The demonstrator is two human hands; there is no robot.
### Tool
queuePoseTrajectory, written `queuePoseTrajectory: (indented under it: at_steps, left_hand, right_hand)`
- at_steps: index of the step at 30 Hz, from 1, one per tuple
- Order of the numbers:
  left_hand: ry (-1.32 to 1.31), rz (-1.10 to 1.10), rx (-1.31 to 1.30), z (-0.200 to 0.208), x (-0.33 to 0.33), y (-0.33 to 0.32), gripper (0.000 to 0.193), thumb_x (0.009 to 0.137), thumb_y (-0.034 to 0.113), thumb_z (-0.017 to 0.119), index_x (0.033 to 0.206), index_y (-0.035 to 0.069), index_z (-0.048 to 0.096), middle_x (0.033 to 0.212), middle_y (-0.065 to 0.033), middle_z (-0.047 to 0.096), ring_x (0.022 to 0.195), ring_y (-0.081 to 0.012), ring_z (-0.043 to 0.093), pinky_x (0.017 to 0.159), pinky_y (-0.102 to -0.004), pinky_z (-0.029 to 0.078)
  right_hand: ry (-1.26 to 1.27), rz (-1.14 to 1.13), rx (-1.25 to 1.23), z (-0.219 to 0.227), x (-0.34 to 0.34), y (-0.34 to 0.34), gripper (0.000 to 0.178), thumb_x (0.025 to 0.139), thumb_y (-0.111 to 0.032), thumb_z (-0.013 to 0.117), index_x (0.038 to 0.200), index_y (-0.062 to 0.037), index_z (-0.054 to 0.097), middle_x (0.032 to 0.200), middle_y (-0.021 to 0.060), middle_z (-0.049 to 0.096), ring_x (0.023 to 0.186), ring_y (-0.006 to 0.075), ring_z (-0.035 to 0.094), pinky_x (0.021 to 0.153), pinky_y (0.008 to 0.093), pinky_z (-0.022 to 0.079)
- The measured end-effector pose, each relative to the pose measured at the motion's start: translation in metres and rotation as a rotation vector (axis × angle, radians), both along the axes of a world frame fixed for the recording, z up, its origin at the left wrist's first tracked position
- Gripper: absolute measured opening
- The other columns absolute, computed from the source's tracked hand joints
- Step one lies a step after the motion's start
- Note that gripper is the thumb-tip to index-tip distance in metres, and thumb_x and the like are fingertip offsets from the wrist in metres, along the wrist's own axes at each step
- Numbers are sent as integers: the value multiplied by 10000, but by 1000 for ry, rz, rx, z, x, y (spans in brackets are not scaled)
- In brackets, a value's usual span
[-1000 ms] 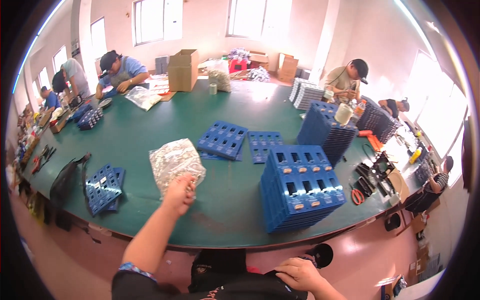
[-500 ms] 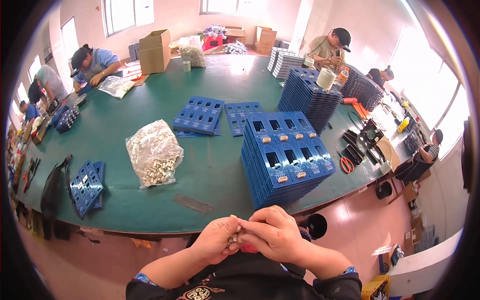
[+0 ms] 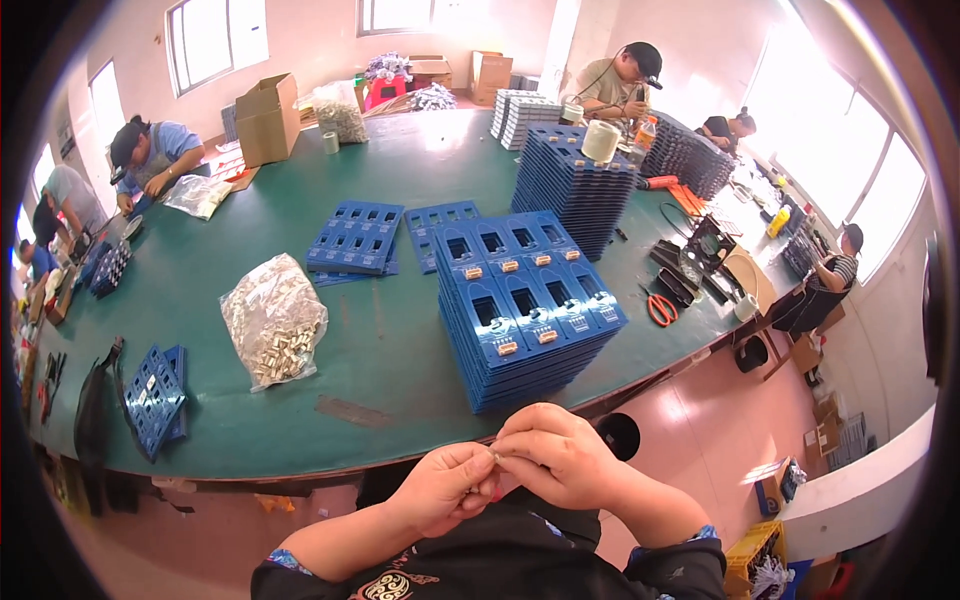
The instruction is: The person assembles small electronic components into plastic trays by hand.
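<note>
Over the table's near edge my two hands meet at the fingertips. My left hand (image 3: 447, 490) is closed, its thumb and fingers curled round small off-white connectors that are mostly hidden now. Thumb and fingers of my right hand (image 3: 556, 456) pinch at a tiny pale connector (image 3: 496, 456) against the left fingertips. Just beyond stands a tall stack of blue circuit boards (image 3: 535, 365). White connectors (image 3: 507, 348) sit along part of the top board, in both rows. To the left lies an open clear plastic bag (image 3: 262, 292) of loose connectors.
More blue boards (image 3: 352, 237) lie mid-table, and another stack (image 3: 575, 185) with a white roll (image 3: 601, 141) on top stands behind. Red-handled scissors (image 3: 661, 309) are at right. Boards (image 3: 155, 400) and a black strap-like thing (image 3: 95, 400) lie left. Several people work around the table.
The view has shifted, so the table's things sit further left. My right fingertips have come in against the left thumb, and the connectors seen in my left hand are now mostly covered.
</note>
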State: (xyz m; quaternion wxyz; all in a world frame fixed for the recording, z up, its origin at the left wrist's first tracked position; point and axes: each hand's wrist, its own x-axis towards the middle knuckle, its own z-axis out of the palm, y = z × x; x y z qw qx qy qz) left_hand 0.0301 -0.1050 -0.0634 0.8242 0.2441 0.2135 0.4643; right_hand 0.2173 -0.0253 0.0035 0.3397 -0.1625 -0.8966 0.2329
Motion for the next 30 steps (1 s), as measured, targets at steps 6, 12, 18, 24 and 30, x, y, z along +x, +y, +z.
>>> queuePoseTrajectory:
  at_steps: [6, 12, 18, 24, 30]
  left_hand:
    - [-1, 14, -57, 11, 19, 8, 333, 1039, 340, 499, 883, 52, 556, 757, -18, 499, 579, -65, 385, 480, -190, 297]
    - [32, -90, 51, 11, 25, 13, 389, 1038, 384, 487, 842, 54, 550, 774, -19, 467, 574, -62, 355, 485, -193, 276]
    - [120, -91, 11, 11, 34, 20, 373, 1028, 375, 509, 864, 44, 558, 689, -20, 499, 517, -73, 364, 447, -214, 269]
    - [-9, -105, -30, 11, 39, 24, 345, 1021, 387, 519, 928, 57, 560, 701, -15, 497, 534, -70, 371, 449, -208, 271]
    - [-105, -145, 32, 10, 39, 25, 374, 1047, 384, 461, 907, 49, 551, 753, -6, 460, 565, -70, 343, 479, -201, 267]
  right_hand:
    - [36, -94, -45, -7, 14, -4, 116, 813, -84, 723, 916, -49, 681, 947, 78, 637, 857, 272, 629, 732, 372, 529]
    - [-96, -80, 52, -3, 30, 1, 139, 799, -74, 725, 930, -58, 680, 956, 73, 650, 847, 256, 640, 729, 346, 536]
    - [-219, -10, 243, 6, 40, 8, 135, 799, -93, 730, 925, -78, 686, 950, 44, 653, 832, 234, 646, 724, 338, 540]
    - [-76, -110, 120, -1, 45, 10, 134, 791, -114, 754, 915, -97, 705, 920, 35, 657, 800, 234, 655, 697, 330, 539]
    - [-127, -116, 145, 7, 41, 8, 105, 780, -98, 739, 878, -96, 702, 915, 38, 660, 817, 235, 639, 697, 345, 534]
